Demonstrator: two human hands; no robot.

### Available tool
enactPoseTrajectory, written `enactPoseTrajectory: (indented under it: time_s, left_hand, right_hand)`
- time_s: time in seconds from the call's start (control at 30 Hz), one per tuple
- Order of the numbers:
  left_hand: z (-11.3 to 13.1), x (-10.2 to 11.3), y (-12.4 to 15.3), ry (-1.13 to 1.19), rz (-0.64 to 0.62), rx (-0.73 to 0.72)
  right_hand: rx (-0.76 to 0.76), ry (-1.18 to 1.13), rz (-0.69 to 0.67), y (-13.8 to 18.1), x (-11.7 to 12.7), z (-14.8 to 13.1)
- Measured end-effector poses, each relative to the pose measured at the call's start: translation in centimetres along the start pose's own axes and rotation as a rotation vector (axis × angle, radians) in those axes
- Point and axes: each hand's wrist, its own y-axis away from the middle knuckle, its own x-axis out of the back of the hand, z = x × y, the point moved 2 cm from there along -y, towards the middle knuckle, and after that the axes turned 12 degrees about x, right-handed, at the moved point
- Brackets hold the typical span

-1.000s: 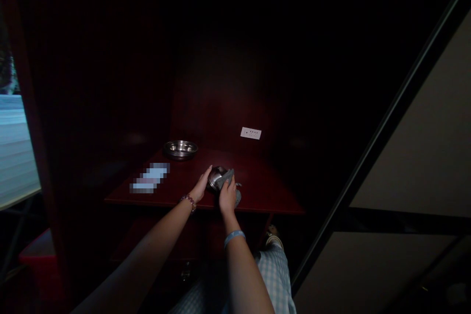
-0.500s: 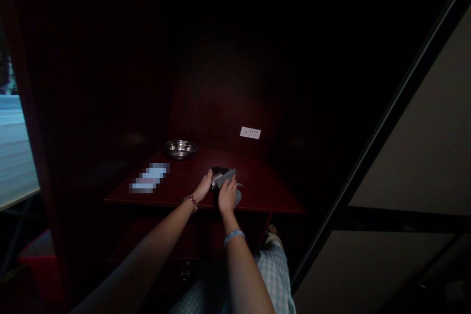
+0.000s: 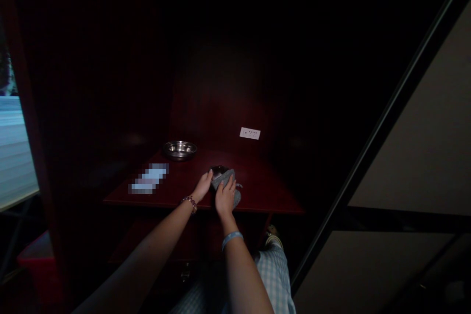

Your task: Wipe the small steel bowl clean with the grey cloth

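In the head view, a shiny metal bowl (image 3: 220,170) is tilted up above the dark red tabletop (image 3: 265,191), partly covered. My left hand (image 3: 202,187), with a bead bracelet at the wrist, is closed on the bowl's left rim. Spread over a grey cloth (image 3: 237,199), my right hand (image 3: 225,197) presses it against the bowl's right side. The cloth's lower end hangs below the fingers. Further back on the left sits another metal bowl (image 3: 180,150), possibly a stack of them.
A blurred-out pale blue flat item (image 3: 150,178) lies on the left of the tabletop. A white socket plate (image 3: 250,133) is on the back panel. Dark side panels flank the space, and a red bin (image 3: 42,265) stands low at left.
My right hand has slid slightly left and down with the cloth, which now covers more of the bowl's near side. My left hand keeps its hold.
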Motion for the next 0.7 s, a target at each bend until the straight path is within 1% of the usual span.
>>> enactPoseTrajectory:
  time_s: [0.23, 0.4, 0.57, 0.7]
  left_hand:
    - [-0.81, 0.17, -0.68, -0.066, 0.016, -0.052]
    - [-0.77, 0.07, -0.65, -0.045, -0.012, -0.055]
    - [-0.92, 0.17, -0.75, -0.05, -0.003, -0.054]
    - [-1.0, 0.2, -0.81, -0.039, -0.013, -0.054]
  right_hand:
    - [0.055, 0.038, -0.007, 0.05, 0.0, -0.06]
    - [0.067, 0.047, -0.013, 0.1, 0.01, -0.01]
    - [0.129, 0.098, 0.025, 0.18, -0.04, -0.01]
    - [0.178, 0.127, 0.03, 0.25, 0.17, -0.25]
